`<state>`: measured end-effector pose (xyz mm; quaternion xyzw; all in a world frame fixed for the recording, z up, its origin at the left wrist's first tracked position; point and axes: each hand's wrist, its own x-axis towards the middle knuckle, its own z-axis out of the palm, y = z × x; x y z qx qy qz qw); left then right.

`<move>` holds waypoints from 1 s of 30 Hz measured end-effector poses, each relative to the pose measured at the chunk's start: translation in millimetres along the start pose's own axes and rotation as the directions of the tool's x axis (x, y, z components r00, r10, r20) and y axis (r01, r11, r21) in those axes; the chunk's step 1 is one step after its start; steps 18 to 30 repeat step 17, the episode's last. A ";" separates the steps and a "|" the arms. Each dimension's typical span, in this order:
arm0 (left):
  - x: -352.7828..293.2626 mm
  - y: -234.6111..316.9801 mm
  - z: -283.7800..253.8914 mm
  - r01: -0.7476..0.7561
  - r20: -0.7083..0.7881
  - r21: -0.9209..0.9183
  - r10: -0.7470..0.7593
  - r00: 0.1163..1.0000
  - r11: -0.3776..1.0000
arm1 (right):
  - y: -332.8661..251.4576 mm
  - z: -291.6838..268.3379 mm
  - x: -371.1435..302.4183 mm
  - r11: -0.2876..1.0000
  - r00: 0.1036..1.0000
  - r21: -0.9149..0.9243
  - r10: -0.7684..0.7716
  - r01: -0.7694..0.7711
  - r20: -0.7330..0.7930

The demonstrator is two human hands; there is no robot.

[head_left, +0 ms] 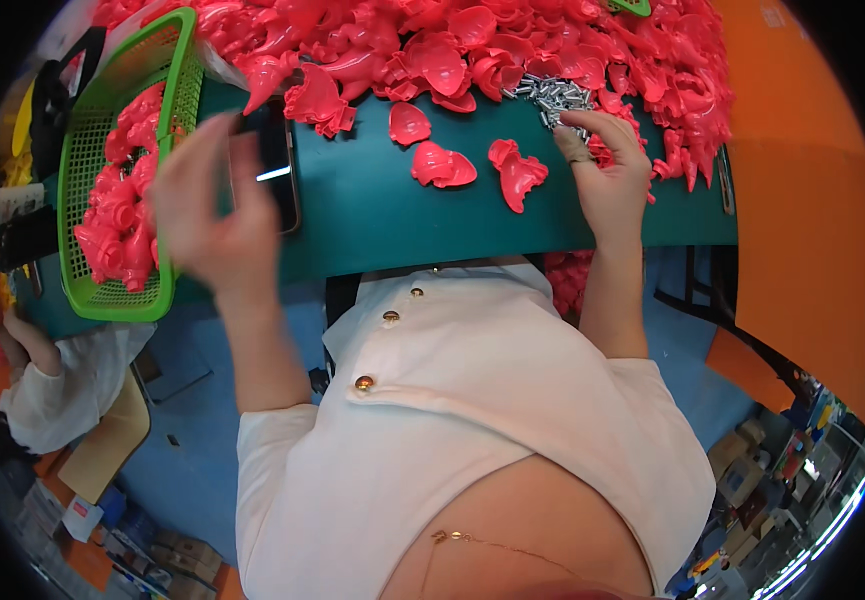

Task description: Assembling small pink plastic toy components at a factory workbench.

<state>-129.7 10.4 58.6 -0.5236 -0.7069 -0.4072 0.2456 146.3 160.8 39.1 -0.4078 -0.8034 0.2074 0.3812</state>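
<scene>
My left hand (214,205) is blurred by motion between the green basket (184,90) and a dark phone (277,170) on the table. Its thumb and fingers look apart, with nothing visible between them. Glossy pink molded plastic pieces (112,220) lie in the basket. At the right, my right hand (614,180) reaches to a small pile of silvery metal pins (552,95). Its thumb and forefinger tips come together at the pile's edge; what they pinch, if anything, is too small to make out. A dark covering shows on the thumb.
A large heap of pink plastic parts (382,45) covers the back of the green table (372,215). Three loose pink shells, one of them (518,174) nearest my right hand, lie in front. Another person (72,385) sits at the left. An orange surface (802,200) borders the right.
</scene>
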 end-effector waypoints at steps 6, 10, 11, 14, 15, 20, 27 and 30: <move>-3.6 43.0 44.5 0.052 0.322 -0.278 0.042 0.946 0.959 | 2.3 -7.2 -15.1 0.992 0.971 -0.127 0.030 0.000 0.237; -19.3 82.9 65.0 0.104 0.377 -0.561 0.142 0.915 0.821 | 7.3 2.1 -24.1 0.902 0.862 0.109 0.356 -0.418 0.361; -19.6 91.4 68.0 0.098 0.404 -0.570 0.173 0.898 0.816 | 7.9 3.7 -22.4 0.930 0.904 0.169 0.253 -0.325 0.346; -21.0 109.4 67.2 0.121 0.498 -0.544 0.204 0.843 0.830 | 3.1 -3.1 -14.7 0.982 0.955 0.188 -0.053 -0.004 0.292; -24.0 111.2 66.9 0.269 0.684 -0.494 0.179 0.707 0.827 | 0.2 -7.2 -12.7 0.970 0.940 0.209 -0.180 0.122 0.289; -27.6 113.1 69.0 0.400 0.833 -0.412 0.160 0.530 0.819 | -3.8 -10.4 -14.9 0.931 0.899 0.278 -0.317 0.235 0.302; -27.6 113.1 69.0 0.400 0.833 -0.412 0.160 0.530 0.819 | -3.8 -10.4 -14.9 0.931 0.899 0.278 -0.317 0.235 0.302; -27.6 113.1 69.0 0.400 0.833 -0.412 0.160 0.530 0.819 | -3.8 -10.4 -14.9 0.931 0.899 0.278 -0.317 0.235 0.302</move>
